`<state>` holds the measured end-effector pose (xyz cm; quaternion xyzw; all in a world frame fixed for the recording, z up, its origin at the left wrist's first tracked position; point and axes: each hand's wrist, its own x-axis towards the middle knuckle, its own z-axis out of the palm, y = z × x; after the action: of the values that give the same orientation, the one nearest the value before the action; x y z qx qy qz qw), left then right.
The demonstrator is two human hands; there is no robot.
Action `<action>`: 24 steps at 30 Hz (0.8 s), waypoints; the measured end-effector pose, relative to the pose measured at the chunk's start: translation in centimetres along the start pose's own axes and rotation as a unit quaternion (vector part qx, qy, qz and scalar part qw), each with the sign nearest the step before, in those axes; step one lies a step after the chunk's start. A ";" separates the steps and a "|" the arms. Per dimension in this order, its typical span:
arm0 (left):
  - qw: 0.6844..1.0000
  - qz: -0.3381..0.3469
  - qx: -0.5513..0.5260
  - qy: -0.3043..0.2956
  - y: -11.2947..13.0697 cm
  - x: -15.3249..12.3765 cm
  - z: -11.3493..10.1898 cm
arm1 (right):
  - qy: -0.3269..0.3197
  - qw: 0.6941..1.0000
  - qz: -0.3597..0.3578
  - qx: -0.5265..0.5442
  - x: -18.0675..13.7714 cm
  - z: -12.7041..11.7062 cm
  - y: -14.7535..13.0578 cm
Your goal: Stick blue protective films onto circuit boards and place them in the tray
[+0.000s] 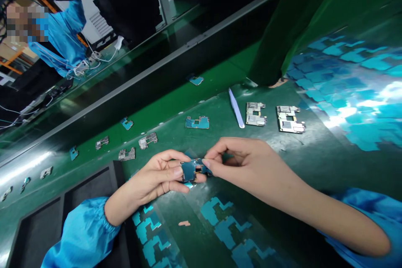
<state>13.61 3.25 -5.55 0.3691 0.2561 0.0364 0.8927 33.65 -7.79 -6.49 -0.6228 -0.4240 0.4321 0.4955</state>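
Observation:
My left hand [157,178] and my right hand [238,161] meet over the green work surface [301,155], both pinching one small blue circuit board [192,169] between thumb and fingers. The left holds its left end, the right its right end. Two bare metal-shielded boards [255,114] [289,119] lie a little beyond the right hand, next to white plastic tweezers [236,108]. Another blue board [197,122] lies flat just beyond the held one.
Several small boards lie along the green conveyor belt [163,109] to the left. A black tray [47,222] sits at the lower left. Sheets of blue cut-out film [348,88] lie at right and below. A person in a blue coat [63,37] stands far left.

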 end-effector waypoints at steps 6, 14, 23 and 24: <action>1.000 0.003 -0.011 0.029 0.3 -0.2 0.4 | -0.042 0.995 0.025 0.085 0.2 -0.3 0.3; 0.951 0.103 0.245 0.156 -1.1 0.0 0.3 | -0.145 0.985 0.048 0.079 -0.2 1.2 0.9; 0.676 0.192 0.677 0.220 -0.7 0.1 0.4 | -0.136 0.986 0.056 0.085 2.4 -2.0 1.2; 0.643 0.183 0.711 0.218 -0.1 0.7 0.3 | -0.099 0.991 0.048 0.073 2.6 -2.5 1.1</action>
<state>14.30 3.13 -5.76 0.9109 0.3176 0.0849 0.2494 36.91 -6.06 -7.55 -0.5588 -0.4084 0.5444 0.4738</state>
